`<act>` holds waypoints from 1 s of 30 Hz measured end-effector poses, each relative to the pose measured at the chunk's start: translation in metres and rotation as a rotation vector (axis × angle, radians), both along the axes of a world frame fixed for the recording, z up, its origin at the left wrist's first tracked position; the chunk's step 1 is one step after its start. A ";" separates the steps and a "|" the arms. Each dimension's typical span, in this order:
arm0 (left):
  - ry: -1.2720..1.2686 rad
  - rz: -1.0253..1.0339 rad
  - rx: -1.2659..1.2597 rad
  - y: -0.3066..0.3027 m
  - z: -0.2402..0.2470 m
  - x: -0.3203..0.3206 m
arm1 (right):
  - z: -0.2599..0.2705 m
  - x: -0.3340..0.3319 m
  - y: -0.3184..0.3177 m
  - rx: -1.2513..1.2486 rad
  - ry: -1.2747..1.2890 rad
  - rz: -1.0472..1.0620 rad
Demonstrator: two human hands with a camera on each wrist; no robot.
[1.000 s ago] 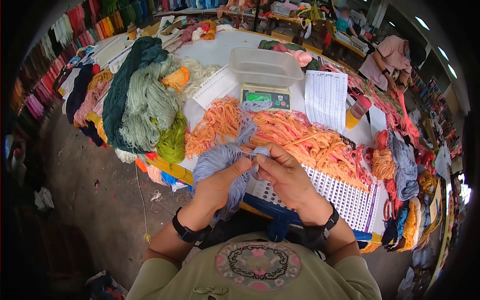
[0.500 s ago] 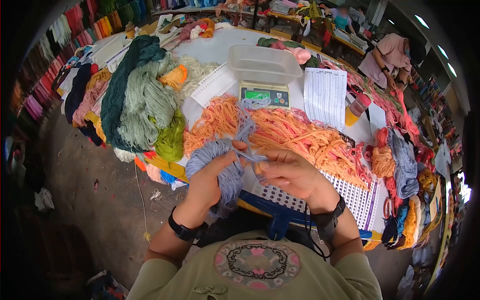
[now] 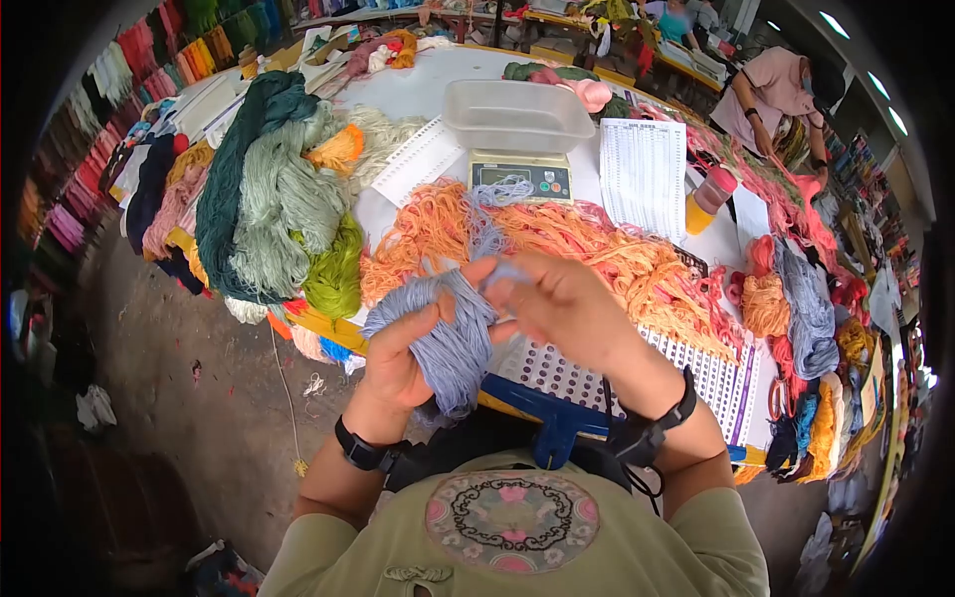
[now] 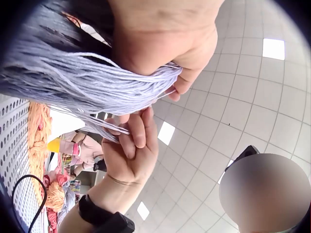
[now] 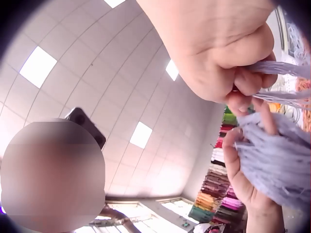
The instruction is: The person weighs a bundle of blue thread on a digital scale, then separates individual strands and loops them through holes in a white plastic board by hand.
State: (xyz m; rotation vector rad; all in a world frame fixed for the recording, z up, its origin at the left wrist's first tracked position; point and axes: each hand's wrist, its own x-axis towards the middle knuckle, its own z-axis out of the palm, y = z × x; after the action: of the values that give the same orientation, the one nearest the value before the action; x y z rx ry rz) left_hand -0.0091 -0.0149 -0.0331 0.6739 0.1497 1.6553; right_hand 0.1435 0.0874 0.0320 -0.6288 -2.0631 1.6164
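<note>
Head view: blue skein (image 3: 453,353) at the near edge of the table (image 3: 423,85), held between thumb and fingers of the left grip (image 3: 396,366); right grip (image 3: 574,310) just beside, too blurred to read here. Likeliest trouble: snagging in the orange yarn (image 3: 637,274), because of loose blue strands (image 3: 485,231) trailing across to the scale (image 3: 520,177). With a hard tug, could also jog the scale and plastic tub (image 3: 517,117). Around these, a printed sheet (image 3: 643,179), a perforated sheet (image 3: 686,363) and green yarn (image 3: 284,204); beyond, hanging yarn (image 3: 124,60), bare floor (image 3: 239,348) and another person (image 3: 776,104) bending over more yarn.

Left wrist view: skein bunched under the left grip, a few strands among the right fingers. Could slump and tangle if loosened too early. Overhead, a panelled ceiling (image 4: 248,107) with lights.

Right wrist view: right grip curled round a thin bundle of blue strands, close above the skein. Could fray or knot if pulled unevenly. Behind, racks of coloured yarn (image 5: 211,196).
</note>
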 end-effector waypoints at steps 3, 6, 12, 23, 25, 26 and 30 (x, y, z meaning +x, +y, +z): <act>-0.054 0.097 -0.125 -0.001 0.000 0.003 | -0.006 0.005 -0.012 0.120 -0.160 0.182; -0.114 0.079 -0.132 -0.004 -0.010 -0.008 | -0.032 0.007 -0.010 -0.102 -0.300 0.375; 0.205 0.232 -0.202 0.003 0.005 0.002 | -0.052 0.006 0.012 0.004 0.168 0.001; 0.344 0.239 -0.326 0.007 0.000 0.014 | -0.044 -0.004 -0.003 -0.231 0.209 0.007; 0.278 0.213 -0.330 0.006 -0.001 0.014 | -0.039 -0.001 -0.003 -0.280 0.176 -0.025; 0.303 0.256 -0.353 0.006 -0.004 0.014 | -0.043 -0.002 -0.002 -0.279 0.175 -0.027; 0.397 0.411 -0.403 0.007 0.009 0.023 | -0.052 -0.001 0.003 0.094 0.203 -0.051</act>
State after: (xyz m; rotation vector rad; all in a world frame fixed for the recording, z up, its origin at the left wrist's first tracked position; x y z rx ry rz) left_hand 0.0138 -0.0084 -0.0242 0.6800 0.9345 1.7841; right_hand 0.1426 0.0906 -0.0202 -0.4608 -1.9459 1.4805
